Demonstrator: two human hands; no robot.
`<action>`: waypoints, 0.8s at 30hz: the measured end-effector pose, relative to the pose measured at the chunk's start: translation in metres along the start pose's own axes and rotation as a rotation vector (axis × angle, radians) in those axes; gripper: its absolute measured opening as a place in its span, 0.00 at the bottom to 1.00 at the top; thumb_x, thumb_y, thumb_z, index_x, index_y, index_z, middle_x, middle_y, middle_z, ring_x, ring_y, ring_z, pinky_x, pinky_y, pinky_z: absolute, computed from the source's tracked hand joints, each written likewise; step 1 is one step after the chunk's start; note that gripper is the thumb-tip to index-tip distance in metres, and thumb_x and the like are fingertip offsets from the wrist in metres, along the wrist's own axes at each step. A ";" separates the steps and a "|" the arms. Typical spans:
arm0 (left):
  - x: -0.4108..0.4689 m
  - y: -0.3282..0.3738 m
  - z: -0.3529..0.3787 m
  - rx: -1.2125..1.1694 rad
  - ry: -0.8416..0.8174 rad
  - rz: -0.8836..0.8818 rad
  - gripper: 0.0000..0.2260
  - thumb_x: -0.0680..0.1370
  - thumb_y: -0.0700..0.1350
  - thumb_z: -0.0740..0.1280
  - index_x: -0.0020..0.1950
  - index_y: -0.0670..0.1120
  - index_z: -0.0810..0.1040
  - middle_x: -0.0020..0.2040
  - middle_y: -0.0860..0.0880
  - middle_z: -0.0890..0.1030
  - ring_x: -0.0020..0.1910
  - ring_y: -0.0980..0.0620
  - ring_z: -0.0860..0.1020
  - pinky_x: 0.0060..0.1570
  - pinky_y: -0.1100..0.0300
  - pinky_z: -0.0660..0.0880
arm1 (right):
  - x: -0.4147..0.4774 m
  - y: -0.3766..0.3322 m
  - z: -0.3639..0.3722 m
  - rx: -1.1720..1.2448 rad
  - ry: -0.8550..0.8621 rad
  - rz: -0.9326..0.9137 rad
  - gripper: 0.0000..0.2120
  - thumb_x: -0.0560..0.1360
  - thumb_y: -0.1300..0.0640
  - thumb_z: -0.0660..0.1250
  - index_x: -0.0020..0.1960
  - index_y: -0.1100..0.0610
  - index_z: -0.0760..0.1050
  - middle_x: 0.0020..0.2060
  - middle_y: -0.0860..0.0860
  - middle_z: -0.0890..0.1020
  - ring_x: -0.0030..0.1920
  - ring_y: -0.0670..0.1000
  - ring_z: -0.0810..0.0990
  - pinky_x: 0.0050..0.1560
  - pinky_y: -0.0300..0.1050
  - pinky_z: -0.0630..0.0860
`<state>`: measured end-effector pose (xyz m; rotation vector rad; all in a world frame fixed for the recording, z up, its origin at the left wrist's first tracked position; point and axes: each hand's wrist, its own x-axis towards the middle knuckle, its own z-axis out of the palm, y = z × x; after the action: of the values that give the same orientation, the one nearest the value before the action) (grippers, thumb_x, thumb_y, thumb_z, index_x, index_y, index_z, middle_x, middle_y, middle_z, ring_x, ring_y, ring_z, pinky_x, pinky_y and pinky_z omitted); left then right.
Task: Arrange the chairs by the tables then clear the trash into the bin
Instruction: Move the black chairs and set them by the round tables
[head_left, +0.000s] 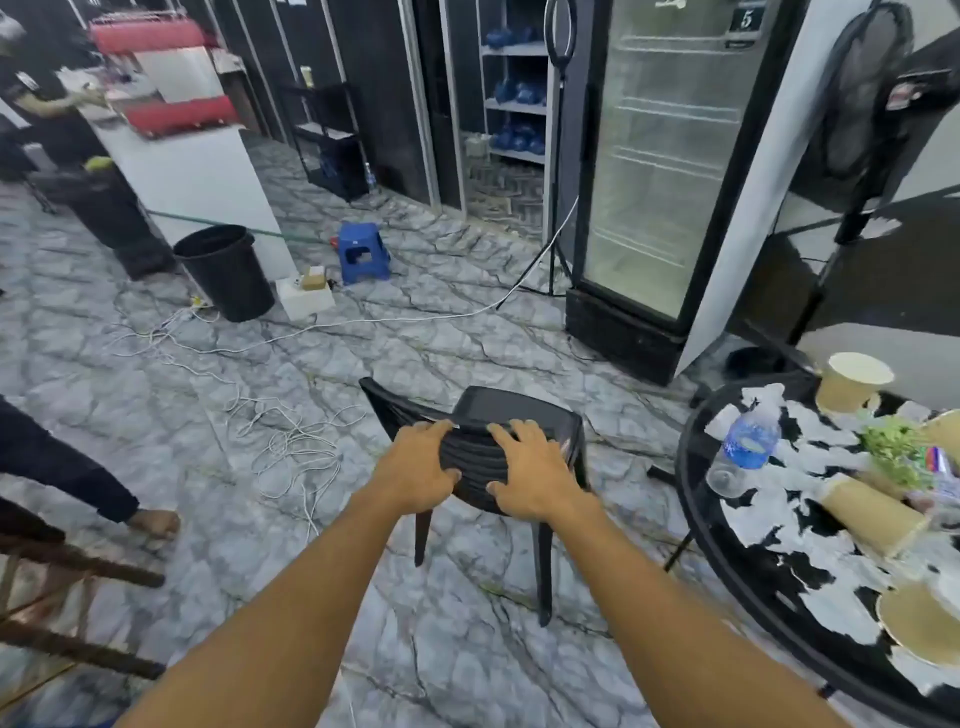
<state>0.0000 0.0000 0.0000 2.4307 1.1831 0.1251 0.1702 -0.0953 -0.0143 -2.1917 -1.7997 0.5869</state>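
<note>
A black plastic chair (519, 415) stands on the marbled floor just left of a round black table (696, 499). My left hand (418, 470) and my right hand (530, 470) both grip the top of the chair's backrest, fingers over it and thumbs curled underneath. On the table lie torn white paper scraps, a plastic water bottle (748, 439) on its side, paper cups (852, 387), a brown paper sleeve (872, 512) and some green leaves (893, 449). A black bin (226, 270) stands far left by a white counter.
White cables (280, 431) trail over the floor left of the chair. A blue stool (362, 252) and glass-door fridge (649, 171) stand behind. Another person's hand (156, 522) and wooden furniture (62, 613) are at the left edge. A standing fan (857, 119) rises behind the table.
</note>
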 end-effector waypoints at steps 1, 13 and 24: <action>0.014 -0.004 0.000 0.013 -0.002 -0.004 0.33 0.73 0.53 0.70 0.76 0.48 0.64 0.70 0.44 0.70 0.72 0.42 0.64 0.68 0.46 0.68 | 0.015 0.003 0.003 -0.042 -0.023 -0.009 0.41 0.77 0.46 0.67 0.81 0.50 0.46 0.80 0.55 0.48 0.79 0.59 0.42 0.76 0.64 0.49; 0.125 -0.098 0.019 0.423 -0.059 0.163 0.28 0.75 0.52 0.70 0.74 0.53 0.65 0.66 0.51 0.73 0.70 0.46 0.66 0.72 0.42 0.52 | 0.112 0.022 0.080 -0.203 0.183 0.065 0.42 0.70 0.48 0.77 0.76 0.46 0.56 0.72 0.56 0.65 0.76 0.60 0.56 0.72 0.69 0.52; 0.247 -0.139 -0.022 0.427 0.067 0.708 0.34 0.63 0.46 0.82 0.65 0.47 0.71 0.43 0.47 0.83 0.38 0.43 0.81 0.31 0.53 0.76 | 0.180 0.057 0.041 -0.309 0.559 0.126 0.35 0.59 0.50 0.84 0.62 0.54 0.76 0.51 0.50 0.82 0.52 0.55 0.81 0.52 0.54 0.75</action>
<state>0.0485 0.2723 -0.0637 3.1461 0.3345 0.1761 0.2306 0.0656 -0.1023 -2.3544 -1.5288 -0.2911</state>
